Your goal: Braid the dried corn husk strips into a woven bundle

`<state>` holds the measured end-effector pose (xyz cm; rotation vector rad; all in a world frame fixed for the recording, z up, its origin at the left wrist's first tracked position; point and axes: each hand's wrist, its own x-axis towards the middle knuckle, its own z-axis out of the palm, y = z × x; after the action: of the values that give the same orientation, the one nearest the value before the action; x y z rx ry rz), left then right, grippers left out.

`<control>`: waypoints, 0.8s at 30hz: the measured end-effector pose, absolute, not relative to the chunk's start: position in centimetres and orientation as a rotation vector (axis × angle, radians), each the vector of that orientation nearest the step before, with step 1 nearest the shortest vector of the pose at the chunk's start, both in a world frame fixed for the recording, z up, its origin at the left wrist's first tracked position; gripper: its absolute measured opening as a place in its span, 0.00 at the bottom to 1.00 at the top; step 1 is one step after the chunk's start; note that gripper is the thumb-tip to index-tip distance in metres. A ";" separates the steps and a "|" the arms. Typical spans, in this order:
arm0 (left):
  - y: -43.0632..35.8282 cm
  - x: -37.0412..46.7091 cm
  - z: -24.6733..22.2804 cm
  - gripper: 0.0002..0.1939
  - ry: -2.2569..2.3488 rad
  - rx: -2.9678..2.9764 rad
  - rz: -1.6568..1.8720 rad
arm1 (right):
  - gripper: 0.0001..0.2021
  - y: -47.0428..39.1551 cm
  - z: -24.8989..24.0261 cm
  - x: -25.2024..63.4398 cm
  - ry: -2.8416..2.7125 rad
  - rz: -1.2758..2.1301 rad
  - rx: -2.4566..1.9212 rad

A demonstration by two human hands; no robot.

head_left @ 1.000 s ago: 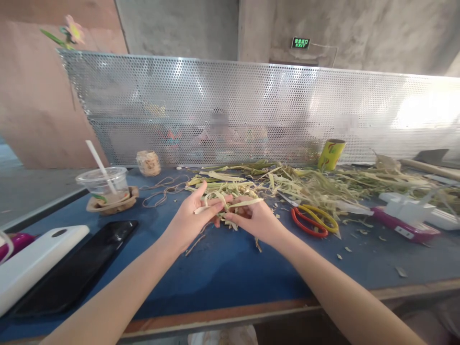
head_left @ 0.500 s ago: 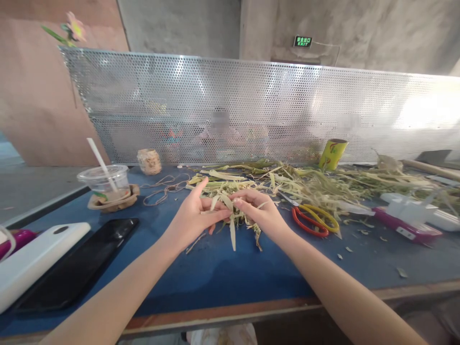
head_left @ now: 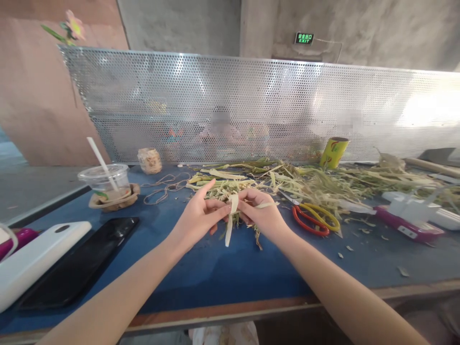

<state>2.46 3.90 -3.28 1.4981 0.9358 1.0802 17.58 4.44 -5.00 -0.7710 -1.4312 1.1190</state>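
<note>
A pale, flat strip of dried leaf [head_left: 228,229] is pinched between my two hands above the blue tabletop, one end hanging down. My left hand [head_left: 201,213] grips it with thumb and fingertips pressed together. Closed on the same strip from the other side is my right hand [head_left: 259,211]; a pale end sticks out past its knuckles. The fingertips of both hands nearly meet, and the strip's fold there is partly hidden. Right behind them lies a heap of dry plant strips and stalks [head_left: 230,183].
Red-and-yellow-handled scissors [head_left: 312,228] lie right of my hands. A lidded cup [head_left: 108,179] with a straw, a black phone [head_left: 77,263] and a white power bank [head_left: 39,263] stand left. Further back are a yellow can [head_left: 333,153], a string [head_left: 163,189] and a perforated metal screen [head_left: 230,86].
The strip has turned between my fingers and now hangs as a single flat band angled to the left. My hands have drawn slightly closer, with the right fingers more curled.
</note>
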 end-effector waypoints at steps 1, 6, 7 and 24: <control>3.9 2.4 -3.3 0.48 0.937 1.485 1.072 | 0.09 4.4 -5.0 17.5 -1.416 1.126 -0.760; 4.0 2.3 -3.3 0.45 0.887 1.379 0.958 | 0.11 4.3 -5.2 17.1 -1.330 1.211 -0.730; 4.0 2.3 -3.3 0.44 0.886 1.358 0.957 | 0.11 4.3 -5.3 17.1 -1.309 1.217 -0.715; 3.8 2.5 -3.5 0.41 0.948 1.410 1.050 | 0.13 4.6 -5.3 17.4 -1.387 1.175 -0.761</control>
<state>2.53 3.75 -3.51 1.4099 0.9476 1.0495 17.36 4.59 -5.30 -0.7610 -1.3869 1.1747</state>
